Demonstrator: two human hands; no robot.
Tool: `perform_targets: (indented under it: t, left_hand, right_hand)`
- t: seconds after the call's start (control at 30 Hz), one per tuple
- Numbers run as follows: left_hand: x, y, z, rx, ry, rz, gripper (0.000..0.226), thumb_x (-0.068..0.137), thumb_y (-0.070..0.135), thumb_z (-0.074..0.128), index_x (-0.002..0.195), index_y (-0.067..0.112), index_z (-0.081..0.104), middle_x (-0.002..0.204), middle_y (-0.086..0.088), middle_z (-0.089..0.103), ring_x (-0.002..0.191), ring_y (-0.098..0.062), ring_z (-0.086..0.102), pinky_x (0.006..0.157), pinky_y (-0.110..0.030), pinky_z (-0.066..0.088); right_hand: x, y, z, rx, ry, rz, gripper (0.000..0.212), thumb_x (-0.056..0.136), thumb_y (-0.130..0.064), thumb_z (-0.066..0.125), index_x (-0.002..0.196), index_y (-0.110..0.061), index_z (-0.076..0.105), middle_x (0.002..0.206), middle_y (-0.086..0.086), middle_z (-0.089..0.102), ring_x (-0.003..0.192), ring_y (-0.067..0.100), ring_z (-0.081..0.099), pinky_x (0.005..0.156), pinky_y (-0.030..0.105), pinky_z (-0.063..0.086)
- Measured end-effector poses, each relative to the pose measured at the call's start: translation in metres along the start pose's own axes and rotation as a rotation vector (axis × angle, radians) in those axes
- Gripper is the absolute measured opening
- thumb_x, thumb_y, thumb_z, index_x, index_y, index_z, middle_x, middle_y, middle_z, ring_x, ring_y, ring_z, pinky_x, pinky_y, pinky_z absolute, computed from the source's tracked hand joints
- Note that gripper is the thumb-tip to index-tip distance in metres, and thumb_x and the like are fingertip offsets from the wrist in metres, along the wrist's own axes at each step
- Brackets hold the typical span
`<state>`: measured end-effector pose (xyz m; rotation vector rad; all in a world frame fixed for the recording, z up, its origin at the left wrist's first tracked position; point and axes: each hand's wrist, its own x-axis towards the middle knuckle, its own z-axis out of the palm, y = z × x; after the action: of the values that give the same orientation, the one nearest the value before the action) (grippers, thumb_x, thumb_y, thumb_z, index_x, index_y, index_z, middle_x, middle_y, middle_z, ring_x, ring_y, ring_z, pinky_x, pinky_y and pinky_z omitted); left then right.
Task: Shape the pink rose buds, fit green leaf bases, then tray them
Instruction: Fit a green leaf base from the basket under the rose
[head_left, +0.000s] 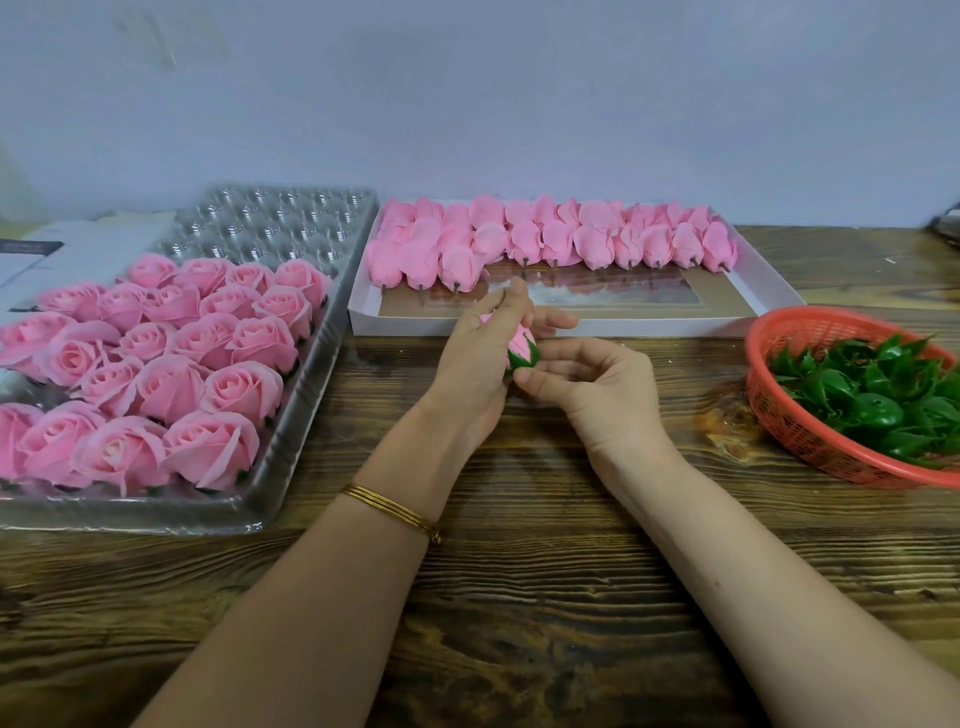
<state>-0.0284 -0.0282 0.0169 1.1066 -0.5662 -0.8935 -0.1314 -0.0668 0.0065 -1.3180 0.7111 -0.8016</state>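
Over the middle of the wooden table, my left hand (480, 345) grips a closed pink rose bud (519, 338) from the left, fingers curled round its petals. A green leaf base (523, 358) sits on the bud's lower end. My right hand (582, 384) pinches that green base from below and from the right. Most of the bud is hidden inside my left hand.
A clear plastic cell tray (291, 364) at the left holds several finished pink roses (171, 358); its far cells show no roses. A white box (571, 325) behind the hands holds rows of closed buds (545, 239). A red basket (769, 410) of green leaf bases (872, 400) stands at the right.
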Motion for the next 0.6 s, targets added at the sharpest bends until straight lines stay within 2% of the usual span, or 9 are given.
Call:
perform_targets:
  t: [0.13, 0.3, 0.4, 0.5, 0.6]
  left_hand:
    - [-0.0005, 0.0011, -0.0025, -0.066, -0.012, -0.019, 0.037, 0.105, 0.030, 0.042, 0.072, 0.012, 0.045, 0.079, -0.009, 0.072, 0.070, -0.016, 0.068, 0.070, -0.029, 0.059]
    - [-0.0004, 0.0017, -0.0045, -0.132, -0.008, -0.045, 0.037, 0.105, 0.029, 0.044, 0.072, 0.012, 0.045, 0.074, -0.009, 0.072, 0.064, -0.017, 0.070, 0.058, -0.028, 0.058]
    - [0.0010, 0.0010, -0.0045, -0.125, -0.007, -0.055, 0.038, 0.104, 0.031, 0.044, 0.071, 0.013, 0.044, 0.074, -0.009, 0.072, 0.065, -0.017, 0.070, 0.061, -0.031, 0.060]
    - [0.0028, -0.0010, -0.0038, -0.092, 0.002, -0.033, 0.040, 0.104, 0.031, 0.044, 0.069, 0.013, 0.044, 0.073, -0.009, 0.072, 0.069, -0.015, 0.069, 0.070, -0.031, 0.057]
    - [0.0027, -0.0015, -0.0040, -0.072, -0.002, -0.021, 0.040, 0.104, 0.031, 0.043, 0.069, 0.013, 0.045, 0.073, -0.008, 0.072, 0.070, -0.013, 0.068, 0.073, -0.029, 0.055]
  right_hand:
    - [0.0008, 0.0022, 0.0011, -0.021, 0.003, -0.021, 0.024, 0.070, 0.011, 0.078, 0.084, -0.006, 0.069, 0.065, -0.002, 0.071, 0.064, 0.006, 0.066, 0.062, 0.018, 0.054]
    - [0.0018, 0.0033, 0.0006, 0.065, -0.017, 0.107, 0.025, 0.074, 0.004, 0.078, 0.097, 0.002, 0.069, 0.072, 0.009, 0.071, 0.069, 0.017, 0.067, 0.064, 0.023, 0.057]
    - [0.0011, 0.0008, -0.0003, 0.107, -0.063, 0.176, 0.017, 0.076, 0.002, 0.076, 0.093, -0.001, 0.071, 0.075, 0.010, 0.074, 0.070, 0.016, 0.071, 0.062, 0.020, 0.057]
    - [0.0025, -0.0022, -0.0015, 0.193, -0.093, 0.216, 0.019, 0.077, 0.010, 0.070, 0.095, 0.006, 0.070, 0.079, 0.013, 0.073, 0.073, 0.017, 0.071, 0.065, 0.020, 0.056]
    - [0.0033, -0.0048, -0.0032, 0.277, -0.122, 0.245, 0.015, 0.082, 0.013, 0.062, 0.094, 0.009, 0.069, 0.083, 0.015, 0.073, 0.073, 0.019, 0.071, 0.069, 0.022, 0.058]
